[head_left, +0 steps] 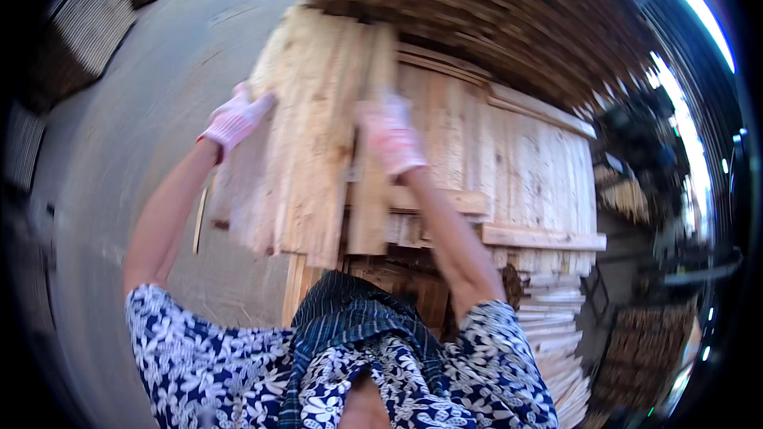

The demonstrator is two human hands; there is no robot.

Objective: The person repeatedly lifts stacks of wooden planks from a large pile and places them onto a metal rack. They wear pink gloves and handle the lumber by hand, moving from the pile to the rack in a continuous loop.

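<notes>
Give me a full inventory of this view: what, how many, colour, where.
Long wooden boards: several, pale, between the hands
Narrow wooden board: one, pale, blurred, at the right hand
Flat wooden board layer: one, pale, right of centre
Crosswise wooden strips: at least three, pale, on that layer
Tall board stack: one, brown, top
Timber stack: one, brown, lower right
Concrete floor: one, grey, left
Floral shirt: one, blue-white, bottom
Plaid cloth: one, dark, bottom centre
Gloved left hand: one, pink-white, boards' left edge
Gloved right hand: one, pink-white, centre
</notes>
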